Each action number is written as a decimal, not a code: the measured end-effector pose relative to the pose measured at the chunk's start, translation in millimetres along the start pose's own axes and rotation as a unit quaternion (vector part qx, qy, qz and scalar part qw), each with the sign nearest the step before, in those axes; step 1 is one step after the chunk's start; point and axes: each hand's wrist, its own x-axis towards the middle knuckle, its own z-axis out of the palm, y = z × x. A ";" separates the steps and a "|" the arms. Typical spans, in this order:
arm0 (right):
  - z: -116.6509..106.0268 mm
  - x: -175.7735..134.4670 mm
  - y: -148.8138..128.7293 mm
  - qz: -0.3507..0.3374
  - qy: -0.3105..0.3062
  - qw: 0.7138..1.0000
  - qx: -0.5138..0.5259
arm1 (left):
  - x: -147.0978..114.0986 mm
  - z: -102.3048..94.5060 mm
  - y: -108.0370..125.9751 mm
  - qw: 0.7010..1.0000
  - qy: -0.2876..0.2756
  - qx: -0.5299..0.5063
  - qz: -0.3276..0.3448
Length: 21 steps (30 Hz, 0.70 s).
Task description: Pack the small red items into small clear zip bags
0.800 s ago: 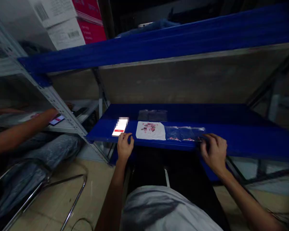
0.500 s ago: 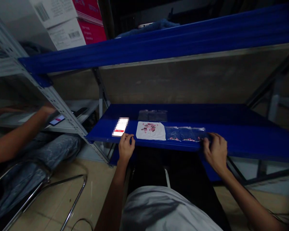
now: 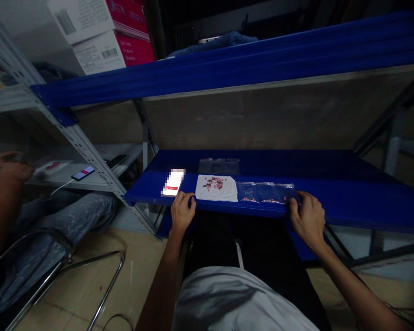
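- The clear, crinkled plastic bag point(image 3: 266, 192) lies flat along the front edge of the blue metal shelf point(image 3: 348, 202), its film catching dull glints; small pink-red pieces show through it near its lower edge.
- The right hand point(image 3: 307, 218) rests at the bag's right end, fingers curled over the shelf lip and touching the plastic — whether they pinch the film or only press on it cannot be told.
- The left hand point(image 3: 182, 212) sits on the shelf edge with fingers bent and close together, holding nothing; it lies between the lit smartphone point(image 3: 173, 183) and the white square sheet point(image 3: 216, 188), just below both.
- The white sheet looks matt and soft, like paper or cloth, and carries a loose scatter of small pink and dark pieces point(image 3: 214, 182); its right edge meets the bag's left end.
- The smartphone lies flat, screen up and bright, with a red bar low on the display.
- A second clear bag point(image 3: 218, 165), darker and flat, lies further back on the shelf, behind the sheet.
- The shelf surface is smooth painted metal — a matching blue beam point(image 3: 227, 69) runs overhead.
- At far left, another person's hand point(image 3: 7, 166) rests on a pale grey shelf point(image 3: 89, 181), where a second phone point(image 3: 83, 173) lies.
- White-and-pink cardboard cartons point(image 3: 103, 32) with barcodes stand above.
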 end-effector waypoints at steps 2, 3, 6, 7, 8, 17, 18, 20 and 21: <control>0.5 -0.4 -0.4 -0.001 -0.001 1.000 -0.005 | 0.1 1.7 0.8 1.000 0.009 0.007 0.001; 0.8 -0.6 -0.5 -0.002 0.000 1.000 -0.006 | 1.2 3.1 1.5 1.000 0.018 0.009 0.000; 1.1 -1.1 -0.8 -0.007 0.004 1.000 -0.008 | 11.4 9.5 5.5 0.999 0.041 0.002 0.007; 1.0 -1.4 -1.0 -0.008 0.005 1.000 -0.009 | 16.9 12.4 7.2 0.999 0.043 -0.003 0.013; 0.7 -1.7 -1.4 -0.008 0.005 1.000 -0.010 | 22.9 15.5 8.9 0.999 0.041 -0.008 0.019; -5.0 3.6 -6.7 -0.008 0.008 0.999 -0.051 | 43.7 33.5 13.6 0.996 0.084 -0.016 -0.035; -5.0 5.0 -6.0 -0.010 0.011 0.998 -0.061 | 42.9 33.1 14.3 0.996 0.082 -0.006 -0.034; -3.8 7.3 -3.8 -0.009 0.021 0.997 -0.077 | 42.0 31.3 17.0 0.997 0.074 0.016 -0.029; -2.5 8.0 -2.5 -0.007 0.026 0.996 -0.082 | 41.8 30.1 18.8 0.997 0.070 0.025 -0.027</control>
